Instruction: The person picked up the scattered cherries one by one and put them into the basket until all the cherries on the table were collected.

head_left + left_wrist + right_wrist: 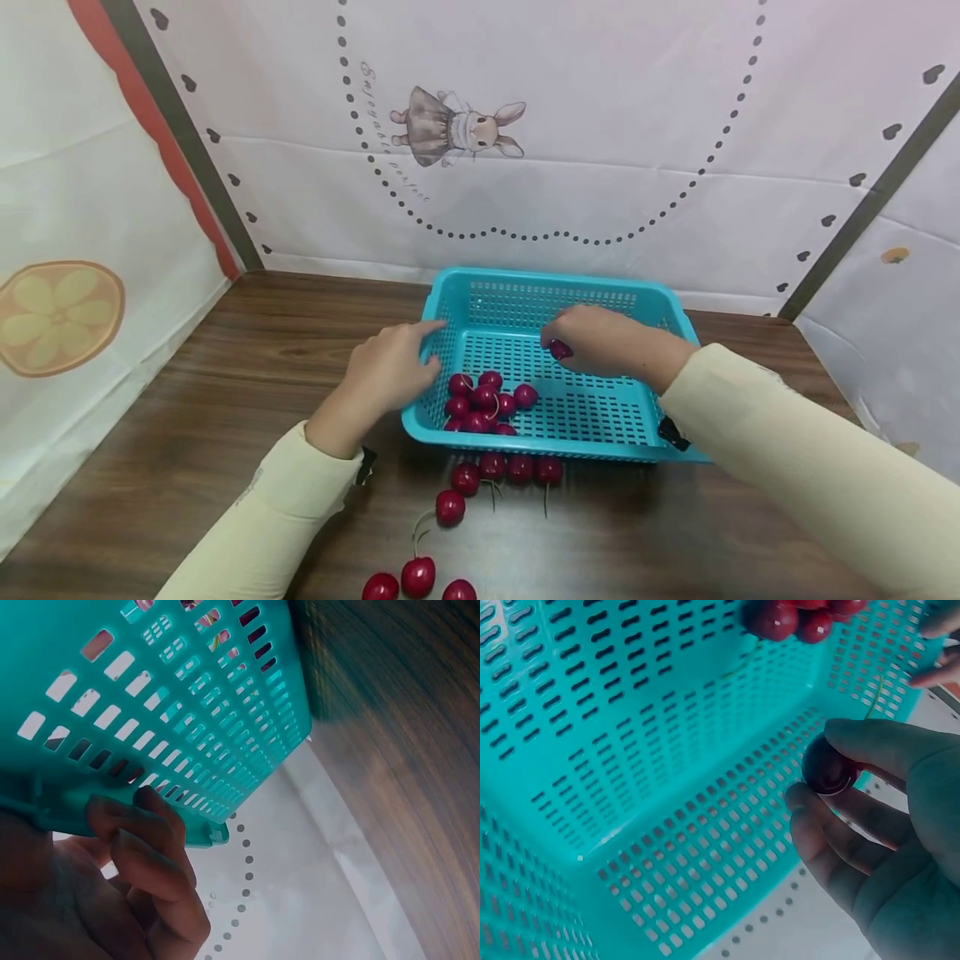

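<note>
A turquoise plastic basket [540, 450] with slotted walls stands on the table. My left hand [390, 367] holds its left rim, thumb and index finger over the edge, the other fingers curled against the outside in the left wrist view. Over the inside of the basket, my right hand [603, 340] pinches a dark red cherry [829, 766] between thumb and fingers; its thin green stem points up past the thumb in the right wrist view. Several cherries [480, 404] lie heaped in the basket's near left corner, some with stems.
Outside the basket's near side, several more cherries [520, 469] lie in a curved row on the brown wooden table [315, 308]. Others, such as one cherry [417, 577], sit at the bottom edge of the head view. A white printed cloth [600, 125] rises behind the basket.
</note>
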`<state>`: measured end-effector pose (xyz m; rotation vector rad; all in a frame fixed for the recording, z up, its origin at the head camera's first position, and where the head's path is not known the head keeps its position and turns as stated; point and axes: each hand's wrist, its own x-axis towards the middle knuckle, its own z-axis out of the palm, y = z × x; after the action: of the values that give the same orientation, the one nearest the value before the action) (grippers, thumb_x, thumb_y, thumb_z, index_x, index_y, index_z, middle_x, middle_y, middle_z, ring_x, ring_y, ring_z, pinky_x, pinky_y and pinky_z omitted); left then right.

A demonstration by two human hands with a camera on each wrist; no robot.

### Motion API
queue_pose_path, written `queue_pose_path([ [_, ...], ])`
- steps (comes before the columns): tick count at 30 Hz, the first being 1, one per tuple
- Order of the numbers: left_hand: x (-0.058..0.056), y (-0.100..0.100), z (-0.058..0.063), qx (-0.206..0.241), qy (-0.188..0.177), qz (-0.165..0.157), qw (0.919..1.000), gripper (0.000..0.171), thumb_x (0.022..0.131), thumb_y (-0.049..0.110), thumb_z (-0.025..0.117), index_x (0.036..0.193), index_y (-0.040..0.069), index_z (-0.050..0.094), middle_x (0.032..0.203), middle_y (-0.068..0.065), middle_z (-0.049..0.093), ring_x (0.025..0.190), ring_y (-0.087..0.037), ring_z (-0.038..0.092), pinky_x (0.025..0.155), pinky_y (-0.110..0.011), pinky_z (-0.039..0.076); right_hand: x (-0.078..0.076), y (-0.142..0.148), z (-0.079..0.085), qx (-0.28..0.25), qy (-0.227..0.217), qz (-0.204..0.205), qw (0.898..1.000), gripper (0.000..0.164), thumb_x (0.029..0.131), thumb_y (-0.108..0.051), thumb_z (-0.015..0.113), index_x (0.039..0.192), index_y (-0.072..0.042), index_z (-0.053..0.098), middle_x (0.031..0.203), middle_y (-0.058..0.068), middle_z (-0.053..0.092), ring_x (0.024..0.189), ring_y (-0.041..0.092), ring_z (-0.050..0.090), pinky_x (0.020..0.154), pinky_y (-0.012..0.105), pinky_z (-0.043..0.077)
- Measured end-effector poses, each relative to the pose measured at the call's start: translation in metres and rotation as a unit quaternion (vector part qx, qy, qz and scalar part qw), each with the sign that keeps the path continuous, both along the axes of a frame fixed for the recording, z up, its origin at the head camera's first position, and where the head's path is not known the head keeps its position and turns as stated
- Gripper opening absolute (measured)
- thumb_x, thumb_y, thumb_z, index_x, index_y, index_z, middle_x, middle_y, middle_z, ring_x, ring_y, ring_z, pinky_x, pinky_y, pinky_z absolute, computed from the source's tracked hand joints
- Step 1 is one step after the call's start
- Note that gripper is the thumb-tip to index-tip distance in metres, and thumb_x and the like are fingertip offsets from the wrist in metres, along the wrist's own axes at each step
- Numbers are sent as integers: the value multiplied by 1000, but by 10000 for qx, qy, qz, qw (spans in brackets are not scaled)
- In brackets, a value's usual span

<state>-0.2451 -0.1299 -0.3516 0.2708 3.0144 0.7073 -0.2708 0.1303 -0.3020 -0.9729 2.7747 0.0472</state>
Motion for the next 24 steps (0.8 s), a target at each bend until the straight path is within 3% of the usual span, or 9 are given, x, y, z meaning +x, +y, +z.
queue_pose_path([
  [12,1,0,-3,8,90,52,9999,58,82,30,65,136,23,45,122,-12,58,45,-16,51,38,-24,40,-23,-27,-30,698,-344,115,9969,22,79,-9,69,101,-14,67,90,-1,67,77,11,59,74,26,52],
  [24,0,3,-1,-99,165,70,9998,57,83,30,64,135,21,46,117,-13,59,47,-14,52,39,-23,41,-34,-39,-51,954,-783,-262,9920,26,81,-9,67,105,-16,67,98,-1,66,84,10,57,78,27,52],
])
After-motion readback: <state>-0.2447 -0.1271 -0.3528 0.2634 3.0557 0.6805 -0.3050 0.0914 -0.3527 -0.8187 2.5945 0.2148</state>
